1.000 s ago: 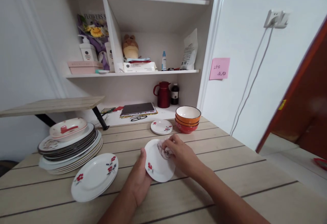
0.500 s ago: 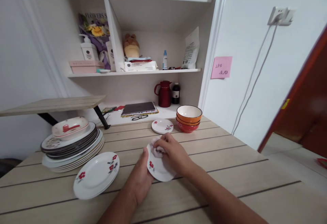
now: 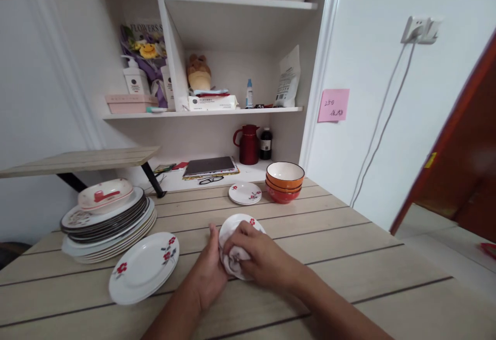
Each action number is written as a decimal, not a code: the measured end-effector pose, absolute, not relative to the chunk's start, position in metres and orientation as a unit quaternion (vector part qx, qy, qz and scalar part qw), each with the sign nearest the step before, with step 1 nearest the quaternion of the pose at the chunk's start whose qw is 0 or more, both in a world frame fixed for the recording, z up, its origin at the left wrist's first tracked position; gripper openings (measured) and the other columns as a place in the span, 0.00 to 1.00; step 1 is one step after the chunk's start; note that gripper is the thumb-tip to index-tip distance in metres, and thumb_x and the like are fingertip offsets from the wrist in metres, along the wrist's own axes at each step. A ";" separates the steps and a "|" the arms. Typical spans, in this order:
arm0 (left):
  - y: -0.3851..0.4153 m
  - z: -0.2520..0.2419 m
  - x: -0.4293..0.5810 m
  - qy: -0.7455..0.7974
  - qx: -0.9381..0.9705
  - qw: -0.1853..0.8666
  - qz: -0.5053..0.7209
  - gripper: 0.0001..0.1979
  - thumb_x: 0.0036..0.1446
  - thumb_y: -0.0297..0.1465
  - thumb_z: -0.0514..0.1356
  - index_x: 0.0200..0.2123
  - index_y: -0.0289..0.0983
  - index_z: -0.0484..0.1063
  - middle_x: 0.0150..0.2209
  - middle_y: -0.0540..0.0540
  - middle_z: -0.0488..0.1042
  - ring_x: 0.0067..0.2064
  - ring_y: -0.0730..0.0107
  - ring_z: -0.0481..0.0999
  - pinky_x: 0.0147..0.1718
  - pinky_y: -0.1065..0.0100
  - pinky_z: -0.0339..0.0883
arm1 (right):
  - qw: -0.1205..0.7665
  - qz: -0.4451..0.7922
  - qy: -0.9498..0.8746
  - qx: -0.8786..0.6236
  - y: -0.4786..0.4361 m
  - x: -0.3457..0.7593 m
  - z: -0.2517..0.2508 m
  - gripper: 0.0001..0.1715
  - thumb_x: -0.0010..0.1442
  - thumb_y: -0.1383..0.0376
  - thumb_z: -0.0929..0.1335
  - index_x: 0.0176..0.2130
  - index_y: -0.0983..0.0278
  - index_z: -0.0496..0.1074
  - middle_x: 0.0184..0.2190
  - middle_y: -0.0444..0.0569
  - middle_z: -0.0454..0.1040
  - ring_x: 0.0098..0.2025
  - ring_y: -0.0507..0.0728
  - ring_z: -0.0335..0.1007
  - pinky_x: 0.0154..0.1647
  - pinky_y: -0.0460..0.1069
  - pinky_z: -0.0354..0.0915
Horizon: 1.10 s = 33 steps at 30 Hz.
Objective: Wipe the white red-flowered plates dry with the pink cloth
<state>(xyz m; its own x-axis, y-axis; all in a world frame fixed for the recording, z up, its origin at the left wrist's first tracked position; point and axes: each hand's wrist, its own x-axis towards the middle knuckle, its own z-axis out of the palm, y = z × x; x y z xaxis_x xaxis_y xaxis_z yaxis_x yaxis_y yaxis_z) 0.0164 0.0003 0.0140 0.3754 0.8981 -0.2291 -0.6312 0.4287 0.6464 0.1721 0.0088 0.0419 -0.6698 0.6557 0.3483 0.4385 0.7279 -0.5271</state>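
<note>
A small white saucer (image 3: 241,222) with red flowers is tilted above the wooden table (image 3: 349,257). My left hand (image 3: 207,273) grips its left edge from below, thumb on the rim. My right hand (image 3: 258,258) is closed on a crumpled pale cloth (image 3: 232,257) and presses it against the lower part of the saucer's face. A larger white plate (image 3: 143,267) with red flowers lies flat just left of my left hand.
A tall stack of plates (image 3: 108,223) topped by a shallow dish stands at the left. Another small saucer (image 3: 244,193) and stacked orange bowls (image 3: 284,181) sit at the table's far edge. Behind them are white shelves with a red jug (image 3: 247,143) and bottles.
My right hand has dragged the cloth from the saucer's upper edge down to its lower part. The saucer has tipped flatter and its top rim now shows.
</note>
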 end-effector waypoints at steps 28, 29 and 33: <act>-0.013 0.024 0.020 0.335 0.287 0.723 0.531 0.27 0.57 0.38 0.62 0.59 0.37 0.65 0.49 0.36 0.77 0.49 0.54 0.77 0.49 0.55 0.67 | 0.219 0.111 -0.815 -0.525 0.044 0.209 0.037 0.24 0.50 0.74 0.65 0.46 0.58 0.70 0.42 0.48 0.65 0.34 0.53 0.63 0.34 0.47 0.54; -0.013 0.025 0.020 0.334 0.288 0.721 0.534 0.27 0.57 0.37 0.62 0.59 0.38 0.65 0.48 0.36 0.77 0.48 0.54 0.77 0.49 0.55 0.67 | 0.194 0.121 -0.831 -0.508 0.040 0.214 0.039 0.22 0.50 0.74 0.66 0.45 0.58 0.71 0.40 0.47 0.65 0.33 0.52 0.62 0.34 0.46 0.54; -0.010 0.023 0.019 0.315 0.292 0.723 0.541 0.26 0.57 0.36 0.62 0.58 0.36 0.65 0.48 0.36 0.78 0.47 0.55 0.77 0.49 0.56 0.67 | 0.154 0.174 -0.893 -0.385 0.017 0.210 0.046 0.18 0.46 0.71 0.69 0.40 0.57 0.72 0.39 0.45 0.67 0.36 0.53 0.64 0.36 0.46 0.56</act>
<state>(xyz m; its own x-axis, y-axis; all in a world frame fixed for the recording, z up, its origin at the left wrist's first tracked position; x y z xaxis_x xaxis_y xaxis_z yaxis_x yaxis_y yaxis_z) 0.0188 -0.0100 0.0227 0.2158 0.9666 -0.1381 -0.5987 0.2428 0.7633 0.2099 0.0169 0.0462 -0.6553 0.7419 0.1419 0.6345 0.6426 -0.4294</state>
